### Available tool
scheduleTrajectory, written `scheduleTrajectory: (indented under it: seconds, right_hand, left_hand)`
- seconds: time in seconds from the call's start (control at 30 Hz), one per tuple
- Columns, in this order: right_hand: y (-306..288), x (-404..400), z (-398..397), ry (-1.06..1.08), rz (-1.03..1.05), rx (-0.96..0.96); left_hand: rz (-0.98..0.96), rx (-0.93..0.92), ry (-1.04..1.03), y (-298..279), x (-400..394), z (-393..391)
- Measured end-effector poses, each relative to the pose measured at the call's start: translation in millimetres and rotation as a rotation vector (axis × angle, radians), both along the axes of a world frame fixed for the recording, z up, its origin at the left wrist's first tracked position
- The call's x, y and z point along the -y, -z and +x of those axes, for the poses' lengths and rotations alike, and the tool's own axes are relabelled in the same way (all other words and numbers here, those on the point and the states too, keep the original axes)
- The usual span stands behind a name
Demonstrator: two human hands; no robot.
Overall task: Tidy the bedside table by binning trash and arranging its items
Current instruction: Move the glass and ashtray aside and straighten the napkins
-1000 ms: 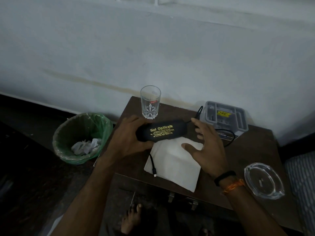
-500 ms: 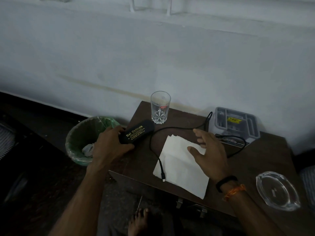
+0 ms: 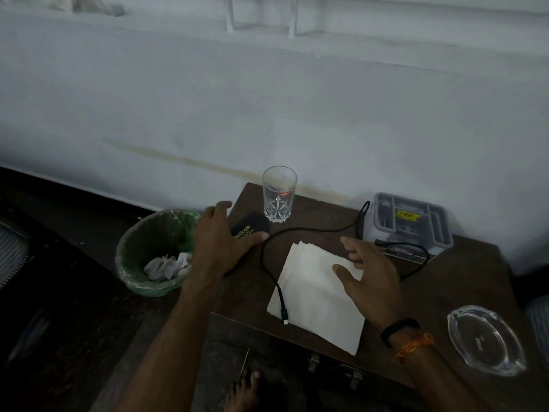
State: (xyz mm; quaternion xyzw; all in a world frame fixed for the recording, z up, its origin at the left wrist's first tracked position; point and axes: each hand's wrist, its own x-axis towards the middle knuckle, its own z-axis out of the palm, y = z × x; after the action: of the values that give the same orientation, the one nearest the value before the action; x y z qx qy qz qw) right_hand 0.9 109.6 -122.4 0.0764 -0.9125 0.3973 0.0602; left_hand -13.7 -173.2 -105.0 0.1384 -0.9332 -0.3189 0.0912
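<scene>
Left hand (image 3: 218,242) grasps the black case (image 3: 249,226) at the left edge of the tabletop (image 3: 463,281), fingers wrapped over its near end, thumb along the right side. Gold lettering shows on the case's exposed end, which sits just beside the glass (image 3: 279,194). Glass stands upright at the back left corner of the tabletop, near the wall.

Right hand (image 3: 371,278) is released, fingers spread and relaxed, over the right part of the napkin (image 3: 315,292); cannot tell if it touches. Napkin is white, lies flat in frame center, near corner reaching the front edge.

Black cable (image 3: 269,248) loops from the grey box (image 3: 411,224) at the back, curves left past the case, then runs down across the napkin's left edge; its plug end lies on the napkin's lower left corner. More cable lies coiled in front of the box.

Clear ashtray (image 3: 485,340) at lower right of the frame, well apart from the napkin.

Green-lined bin (image 3: 154,251) on the floor left of the table, crumpled white paper inside. Black band and orange thread on the right wrist. A bare foot at bottom center.
</scene>
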Motion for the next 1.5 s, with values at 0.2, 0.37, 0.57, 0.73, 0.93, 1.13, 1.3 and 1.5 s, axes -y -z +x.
scheduleTrajectory:
  seconds: [0.2,0.37,0.57,0.73,0.93,1.13,1.3,1.5]
  right_hand:
    - [-6,-3,-1,0.009,-0.035,-0.020]
    - [-8,-12,1,0.010,-0.036,-0.056]
    - [-14,-27,4,0.034,-0.021,-0.104]
    - [-16,-41,11,0.058,0.012,-0.100]
    - [-26,-43,16,0.041,-0.072,-0.095]
    - [-37,-45,20,0.007,-0.093,-0.026]
    - [-41,-92,29,0.160,-0.042,-0.069]
    - [-48,-158,52,0.018,-0.203,0.253]
  left_hand:
    - [0.228,-0.130,0.072,-14,-34,-40]
    - [0.280,-0.096,0.097,-16,-48,-78]
    - [0.200,-0.135,0.041,-11,-47,-92]
    - [0.208,-0.182,0.074,-26,-61,-78]
    - [0.271,-0.220,0.233,-62,-95,-49]
    - [0.379,-0.131,0.451,-68,-138,-24]
    - [0.411,-0.075,0.561,-57,-179,-11]
    - [0.500,-0.001,0.663,-45,-241,-3]
